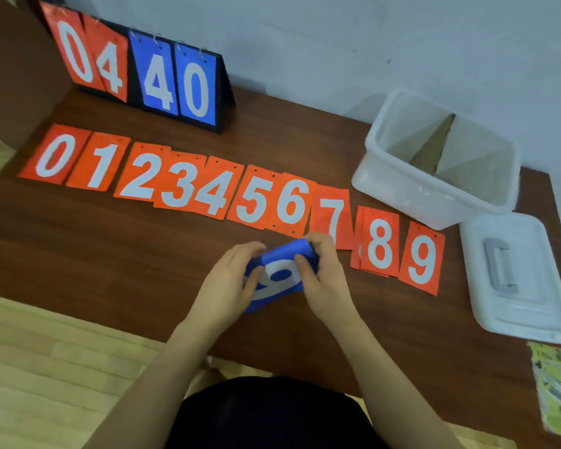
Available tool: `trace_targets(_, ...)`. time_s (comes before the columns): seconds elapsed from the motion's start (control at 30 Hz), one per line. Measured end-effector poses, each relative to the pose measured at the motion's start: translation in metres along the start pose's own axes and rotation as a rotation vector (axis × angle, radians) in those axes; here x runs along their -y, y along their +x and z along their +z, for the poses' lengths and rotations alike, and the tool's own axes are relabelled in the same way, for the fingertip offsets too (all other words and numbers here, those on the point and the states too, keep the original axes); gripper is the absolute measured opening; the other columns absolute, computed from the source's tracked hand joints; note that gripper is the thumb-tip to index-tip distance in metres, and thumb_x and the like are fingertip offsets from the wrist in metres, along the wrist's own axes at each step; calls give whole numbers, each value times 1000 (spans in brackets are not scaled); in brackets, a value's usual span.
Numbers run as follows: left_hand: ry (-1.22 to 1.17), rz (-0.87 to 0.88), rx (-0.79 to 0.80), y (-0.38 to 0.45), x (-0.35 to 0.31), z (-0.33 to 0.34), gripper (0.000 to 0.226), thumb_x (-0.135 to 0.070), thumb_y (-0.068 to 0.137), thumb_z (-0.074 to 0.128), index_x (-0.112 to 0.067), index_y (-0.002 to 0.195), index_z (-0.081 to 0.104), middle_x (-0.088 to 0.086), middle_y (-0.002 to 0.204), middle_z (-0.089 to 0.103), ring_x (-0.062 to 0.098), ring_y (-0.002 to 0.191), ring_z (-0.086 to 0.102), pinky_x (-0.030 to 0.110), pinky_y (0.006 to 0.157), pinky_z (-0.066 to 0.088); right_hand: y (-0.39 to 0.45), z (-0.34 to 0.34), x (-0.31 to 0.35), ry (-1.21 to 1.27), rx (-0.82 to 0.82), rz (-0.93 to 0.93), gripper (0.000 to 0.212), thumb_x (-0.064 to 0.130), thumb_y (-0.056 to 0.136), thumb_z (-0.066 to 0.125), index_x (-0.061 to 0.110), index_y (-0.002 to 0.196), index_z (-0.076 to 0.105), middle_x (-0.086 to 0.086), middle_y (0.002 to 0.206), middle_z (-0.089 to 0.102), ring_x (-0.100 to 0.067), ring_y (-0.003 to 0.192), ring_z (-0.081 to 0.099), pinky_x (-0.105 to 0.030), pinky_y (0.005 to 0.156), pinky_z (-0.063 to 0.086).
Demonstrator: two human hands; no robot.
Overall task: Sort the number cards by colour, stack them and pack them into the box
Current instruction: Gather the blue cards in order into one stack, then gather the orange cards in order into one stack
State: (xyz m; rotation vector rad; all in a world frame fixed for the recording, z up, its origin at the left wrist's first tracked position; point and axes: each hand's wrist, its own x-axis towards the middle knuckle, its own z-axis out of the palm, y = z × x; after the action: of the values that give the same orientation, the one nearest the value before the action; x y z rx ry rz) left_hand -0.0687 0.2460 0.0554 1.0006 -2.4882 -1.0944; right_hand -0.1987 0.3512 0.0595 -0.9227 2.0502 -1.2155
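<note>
Both hands hold a stack of blue number cards (279, 277) just above the table, a white 9 on the top card. My left hand (230, 286) grips its left edge, and my right hand (321, 273) grips its right edge and top corner. Behind the hands, several red number cards (188, 186) lie face up in a row from 0 at the left to 9 (421, 257) at the right, some overlapping. The white plastic box (428, 192) stands open at the back right with a cardboard divider inside.
The box's white lid (512, 277) with a grey handle lies at the right. A flip scoreboard (143, 72) stands at the back left, showing red 0 4 and blue 4 0. A printed green leaflet (557, 384) lies at the table's near right corner. The brown table (94, 254) ends near me.
</note>
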Motion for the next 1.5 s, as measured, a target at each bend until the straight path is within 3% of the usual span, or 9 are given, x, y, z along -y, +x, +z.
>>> trace_targets(0.2, -242, -275, -94, -2, 84, -64, 27, -10, 91, 53, -21, 116, 51, -12, 107, 55, 2, 102, 52, 16, 83, 43, 54, 109, 36, -196, -13, 17, 33, 16, 89, 57, 26, 121, 53, 7, 120, 51, -16, 116, 47, -47, 102, 39)
trace_targets(0.4, -193, -605, -183, -9, 180, -113, 21, -11, 90, 53, -13, 111, 52, 2, 101, 59, 19, 92, 57, 28, 73, 46, 84, 225, 54, -487, 290, 66, 49, 27, 92, 52, 31, 138, 38, -1, 138, 39, -25, 125, 36, -40, 103, 28)
trace_targets(0.57, 324, -525, -83, -5, 202, -115, 28, -13, 61, 78, -5, 82, 61, 17, 89, 59, 37, 80, 57, 41, 65, 48, 94, 262, 59, -711, 276, 100, 53, 34, 89, 50, 31, 140, 36, -2, 142, 27, -28, 128, 28, -40, 107, 22)
trace_targets(0.63, 382, -479, -71, 2, 205, -123, 39, -18, 56, 80, -6, 87, 62, 17, 96, 58, 37, 86, 58, 42, 69, 49, 97, 261, 62, -718, 264, 123, 54, 35, 87, 54, 32, 139, 37, -1, 140, 28, -27, 127, 28, -42, 108, 21)
trace_targets(0.77, 283, -478, -204, 39, 222, -165, 40, -25, 81, 63, -10, 118, 54, 11, 123, 50, 32, 117, 45, 47, 96, 36, 123, 260, 80, -576, 188, 51, 48, 28, 88, 56, 27, 134, 45, -4, 134, 36, -26, 124, 34, -39, 103, 26)
trace_targets(0.9, 342, -416, -250, 99, 246, -209, 42, -25, 88, 55, -10, 126, 49, 14, 128, 51, 36, 119, 45, 49, 98, 34, 183, 274, 111, -568, 177, -105, 34, 22, 90, 54, 18, 124, 56, -7, 130, 44, -27, 122, 40, -37, 98, 29)
trace_targets(1.03, 387, -545, -156, 145, 274, -229, 53, -33, 92, 48, -14, 140, 34, 15, 143, 36, 36, 131, 34, 50, 105, 28, 243, 294, 132, -651, 274, -120, 38, 29, 92, 51, 22, 129, 51, -3, 135, 41, -24, 128, 37, -39, 105, 26)
trace_targets(1.33, 337, -859, -101, 186, 306, -245, 89, -43, 68, 77, 3, 129, 30, 20, 135, 32, 37, 129, 31, 44, 107, 28, 294, 333, 122, -802, 286, -50, 69, 41, 90, 54, 24, 148, 21, -1, 155, 21, -25, 141, 21, -46, 114, 14)
trace_targets(1.5, 289, -825, 67, 196, 328, -264, 97, -41, 64, 81, 2, 132, 28, 20, 138, 35, 37, 131, 34, 44, 107, 30, 294, 340, 125, -886, 271, 35, 69, 36, 89, 54, 26, 148, 19, 3, 157, 18, -21, 144, 15, -49, 116, 1)
